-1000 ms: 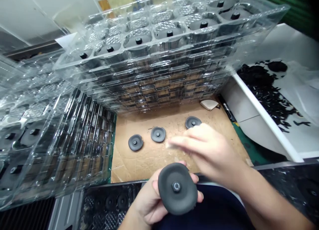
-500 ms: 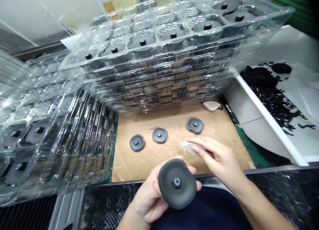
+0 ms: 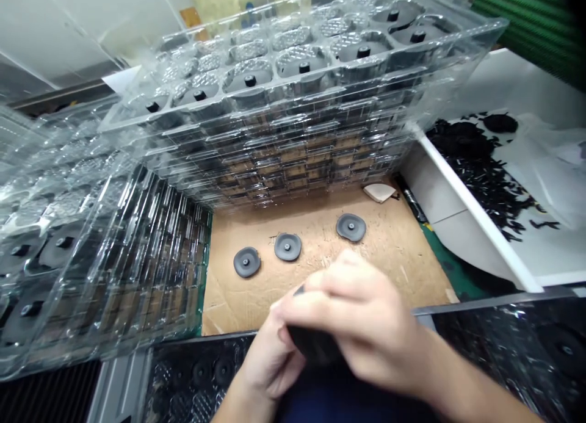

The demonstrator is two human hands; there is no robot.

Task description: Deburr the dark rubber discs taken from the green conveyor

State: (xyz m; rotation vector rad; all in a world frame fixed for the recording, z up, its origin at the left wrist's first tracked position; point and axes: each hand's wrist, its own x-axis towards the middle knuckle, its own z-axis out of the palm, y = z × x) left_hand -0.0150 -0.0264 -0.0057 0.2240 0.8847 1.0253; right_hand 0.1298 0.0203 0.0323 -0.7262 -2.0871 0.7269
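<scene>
My left hand [image 3: 265, 365] grips a dark grey rubber disc [image 3: 314, 343] from below, near my body. My right hand [image 3: 361, 325] lies over the top of that disc and covers most of it, its fingers curled and blurred by motion. Three smaller-looking grey discs [image 3: 247, 262] [image 3: 288, 246] [image 3: 351, 227] with a centre hub lie in a row on the brown cardboard sheet [image 3: 403, 258] beyond my hands.
A tall stack of clear plastic trays [image 3: 293, 124] with discs in the top pockets stands behind the cardboard. A second stack of clear trays [image 3: 91, 246] leans at the left. Black rubber scraps [image 3: 485, 166] lie on a white surface at the right. Dark trays [image 3: 196, 374] sit at the front edge.
My right hand has come back from above the cardboard and closed over the disc in my left hand, hiding its face. The left hand has kept hold.
</scene>
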